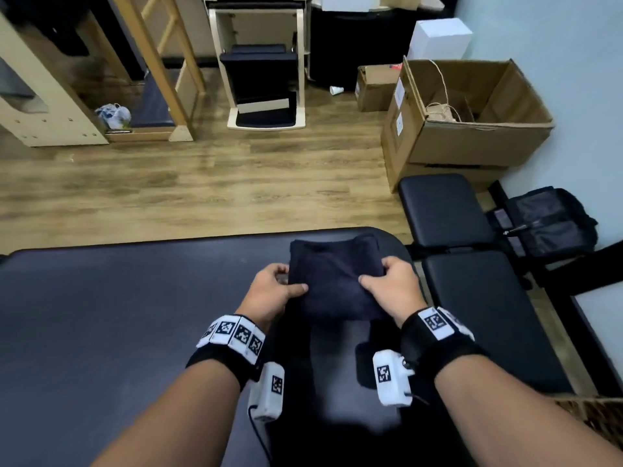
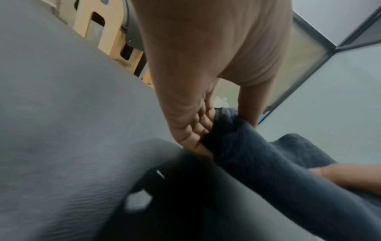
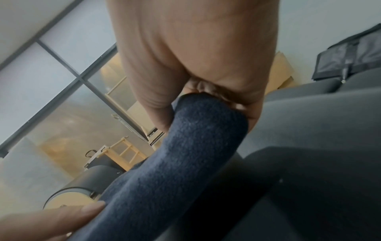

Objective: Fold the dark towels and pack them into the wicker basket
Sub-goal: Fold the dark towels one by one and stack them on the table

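Observation:
A folded dark navy towel is held a little above the black padded table, near its far right corner. My left hand grips the towel's left edge, thumb on top and fingers underneath. My right hand grips the right edge the same way. In the left wrist view the fingers curl round the towel. In the right wrist view the towel bulges out of the curled right hand. A corner of the wicker basket shows at the lower right.
Black padded benches stand right of the table. A dark bag lies by the wall. Open cardboard boxes sit on the wooden floor at the back right, wooden exercise frames at the back.

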Tool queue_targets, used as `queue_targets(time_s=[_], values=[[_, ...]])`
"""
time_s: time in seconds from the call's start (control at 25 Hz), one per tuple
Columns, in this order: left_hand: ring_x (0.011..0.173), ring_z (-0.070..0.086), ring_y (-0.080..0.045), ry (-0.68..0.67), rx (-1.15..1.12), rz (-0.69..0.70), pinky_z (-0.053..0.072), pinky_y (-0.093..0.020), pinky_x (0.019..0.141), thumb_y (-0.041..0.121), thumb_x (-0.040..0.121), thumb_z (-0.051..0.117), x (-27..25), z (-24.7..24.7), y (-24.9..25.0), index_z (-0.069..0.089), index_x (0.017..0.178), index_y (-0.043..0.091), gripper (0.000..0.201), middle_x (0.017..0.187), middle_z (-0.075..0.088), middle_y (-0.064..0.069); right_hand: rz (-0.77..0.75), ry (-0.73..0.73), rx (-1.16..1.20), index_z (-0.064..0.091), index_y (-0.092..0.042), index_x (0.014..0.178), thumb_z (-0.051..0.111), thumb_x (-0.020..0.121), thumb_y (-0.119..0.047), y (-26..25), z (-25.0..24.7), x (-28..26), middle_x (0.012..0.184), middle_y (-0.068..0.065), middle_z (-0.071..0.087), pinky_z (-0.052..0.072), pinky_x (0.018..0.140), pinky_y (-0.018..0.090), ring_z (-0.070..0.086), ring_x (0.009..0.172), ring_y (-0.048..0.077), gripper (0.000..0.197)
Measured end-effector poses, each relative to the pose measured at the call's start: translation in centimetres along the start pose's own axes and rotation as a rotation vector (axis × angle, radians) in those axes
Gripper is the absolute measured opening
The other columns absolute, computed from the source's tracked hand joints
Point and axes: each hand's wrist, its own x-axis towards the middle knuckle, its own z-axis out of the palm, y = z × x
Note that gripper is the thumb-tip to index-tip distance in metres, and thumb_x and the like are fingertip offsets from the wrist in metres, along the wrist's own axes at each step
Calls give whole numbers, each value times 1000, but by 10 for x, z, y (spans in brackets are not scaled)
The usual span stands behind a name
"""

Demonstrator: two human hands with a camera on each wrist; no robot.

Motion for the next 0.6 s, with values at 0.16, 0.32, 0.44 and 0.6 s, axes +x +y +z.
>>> queue_targets(time_s=[0.16, 0.32, 0.44, 0.6], values=[[94, 63, -24, 221, 470, 20, 53, -36, 87, 36, 73, 82, 12, 42, -5, 56, 105, 16, 46, 93, 65, -2, -22, -20, -263, 66, -11, 114, 81, 78, -37, 24, -21, 38, 112, 11, 70, 49, 89, 33, 64, 110, 32, 47], [89, 63, -28, 254, 672, -2, 51, -33, 78, 45, 82, 71, -17, 48, -23, 56, 69, 18, 34, 79, 68, -4, -18, 120, -274, 56, -11, 105, 78, 83, -39, 53, -18, 12, 111, 13, 62, 46, 82, 38, 61, 105, 36, 41], [88, 63, -27, 219, 673, -7, 50, -33, 79, 45, 87, 64, -35, 33, -37, 54, 69, 20, 32, 82, 67, -4, -178, 96, -324, 58, -16, 85, 71, 88, -29, 65, -10, -10, 92, 9, 66, 48, 78, 37, 63, 95, 36, 19], [87, 65, -26, 226, 660, -75, 51, -31, 78, 34, 85, 65, -116, -1, -91, 61, 73, 17, 21, 80, 70, -5, -266, -200, -607, 68, -21, 100, 69, 82, -30, 78, 8, -63, 107, 13, 65, 51, 90, 38, 62, 104, 39, 19]])
